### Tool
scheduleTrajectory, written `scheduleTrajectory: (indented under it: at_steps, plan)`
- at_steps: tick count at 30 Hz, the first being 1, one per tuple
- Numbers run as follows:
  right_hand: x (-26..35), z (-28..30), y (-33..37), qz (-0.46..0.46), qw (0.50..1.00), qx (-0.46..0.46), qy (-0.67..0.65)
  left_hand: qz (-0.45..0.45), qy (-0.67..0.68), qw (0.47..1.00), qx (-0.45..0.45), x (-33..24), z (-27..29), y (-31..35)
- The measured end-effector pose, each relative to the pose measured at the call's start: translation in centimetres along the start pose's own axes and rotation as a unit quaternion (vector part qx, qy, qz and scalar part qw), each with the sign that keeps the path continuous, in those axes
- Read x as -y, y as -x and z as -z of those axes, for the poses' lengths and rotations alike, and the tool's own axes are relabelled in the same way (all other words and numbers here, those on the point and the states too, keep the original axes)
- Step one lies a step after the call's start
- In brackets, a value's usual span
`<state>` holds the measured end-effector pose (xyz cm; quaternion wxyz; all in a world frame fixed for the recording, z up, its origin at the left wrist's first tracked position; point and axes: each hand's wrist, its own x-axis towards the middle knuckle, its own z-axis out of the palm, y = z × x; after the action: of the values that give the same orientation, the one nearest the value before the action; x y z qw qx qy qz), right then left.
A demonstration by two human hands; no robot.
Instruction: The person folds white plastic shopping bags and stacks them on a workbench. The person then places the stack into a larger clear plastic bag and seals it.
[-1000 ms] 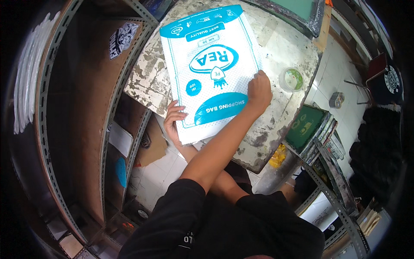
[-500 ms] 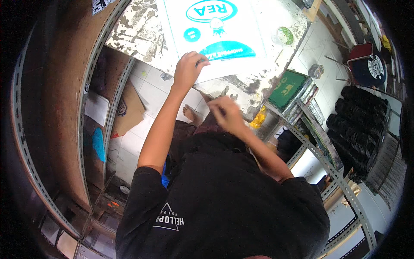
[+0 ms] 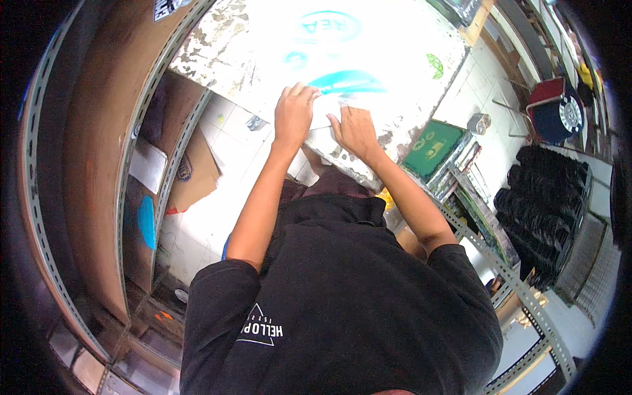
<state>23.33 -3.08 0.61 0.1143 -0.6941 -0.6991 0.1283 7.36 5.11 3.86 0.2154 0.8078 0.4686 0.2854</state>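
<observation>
A white plastic bag (image 3: 342, 52) with blue print lies flat on a paint-stained work table (image 3: 217, 46). My left hand (image 3: 294, 113) and my right hand (image 3: 355, 130) are side by side at the bag's near edge, by the table's front rim. The fingers of both curl onto that edge and seem to grip it. The glare on the bag washes out its far part. My black T-shirt fills the lower middle of the view.
A green framed screen (image 3: 434, 148) leans below the table's right side, with a small metal can (image 3: 478, 123) on the tiled floor. Stacked black items (image 3: 546, 210) sit at right. Slotted metal shelving (image 3: 39, 197) curves along the left, with cardboard (image 3: 197, 174) beside it.
A second ago my right hand lay flat on the bag's lower right corner. Both hands then lifted off and have come together at its near edge. The view has tilted down toward my chest.
</observation>
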Motion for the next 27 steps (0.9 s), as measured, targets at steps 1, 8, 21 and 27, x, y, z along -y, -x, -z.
scheduleTrajectory:
  at_steps: [1,8,21,27]
  plan:
    - [0.2,0.0,-0.5,-0.014,1.0,0.016,0.013,-0.002,0.001,1.0,-0.005,0.0,-0.3,0.3]
    - [-0.2,3.1,-0.7,0.055,0.998,-0.042,0.012,-0.02,-0.024,0.999,-0.044,-0.2,-0.5,0.4]
    - [-3.0,0.5,1.4,0.102,0.99,-0.027,-0.096,-0.021,0.071,0.997,0.027,-3.6,-2.4,3.9]
    - [-5.6,4.0,4.9,0.104,0.954,-0.28,-0.021,0.23,0.072,0.961,-0.133,1.9,1.5,10.3]
